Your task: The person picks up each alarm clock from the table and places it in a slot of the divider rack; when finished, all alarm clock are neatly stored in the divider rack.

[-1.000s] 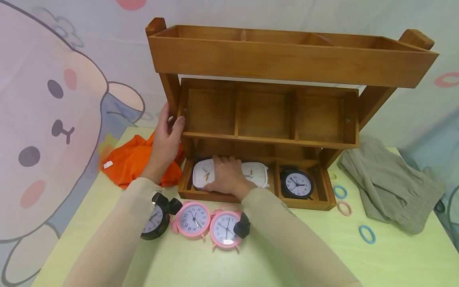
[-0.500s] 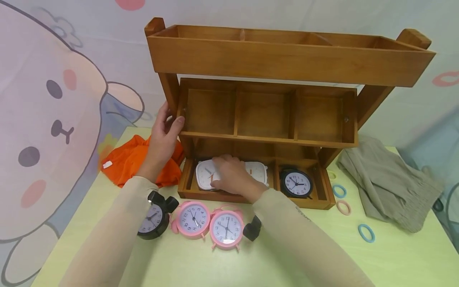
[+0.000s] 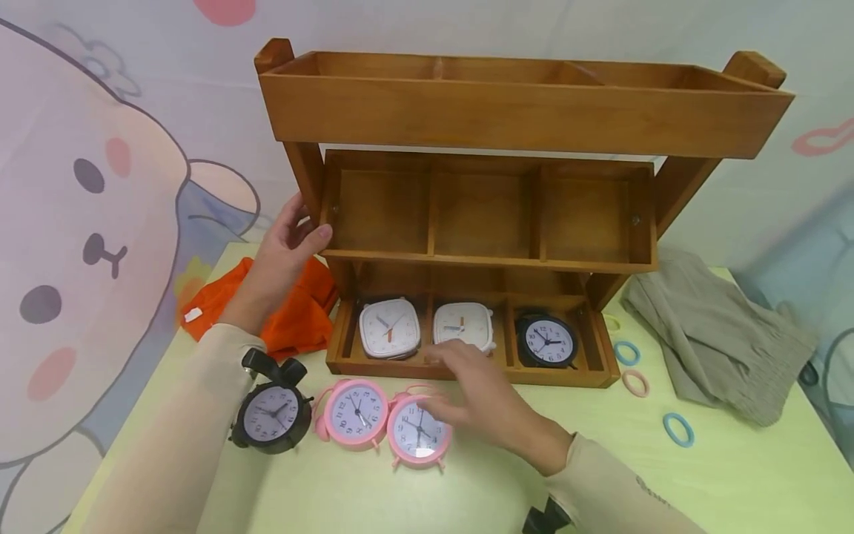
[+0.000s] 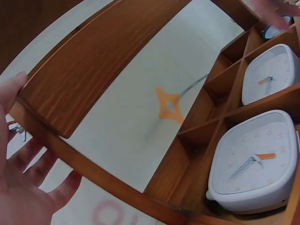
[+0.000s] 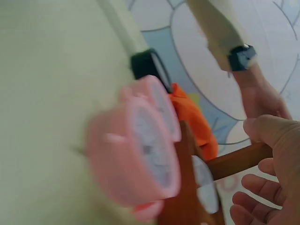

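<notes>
the right hand [image 3: 483, 404] hovers with loose fingers over a pink clock [image 3: 416, 432], just before the rack's [image 3: 467, 371] front edge. the left hand [image 3: 283, 248], fingers relaxed, touches the rack's left post.

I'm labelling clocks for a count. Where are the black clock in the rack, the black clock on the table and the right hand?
Rack black clock [image 3: 545, 340], head view, dial.
Table black clock [image 3: 270, 417], head view, dial.
Right hand [image 3: 482, 404], head view, back of hand.

Pink round alarm clock [image 3: 418, 432] nearest my fingers: white dial, black hands, upright on green table, just beside an identical pink clock [image 3: 356, 412]. Two white square clocks [image 3: 390, 328] [image 3: 463, 325] lie face-up in adjoining bottom compartments of wooden rack [image 3: 520, 111].
</notes>
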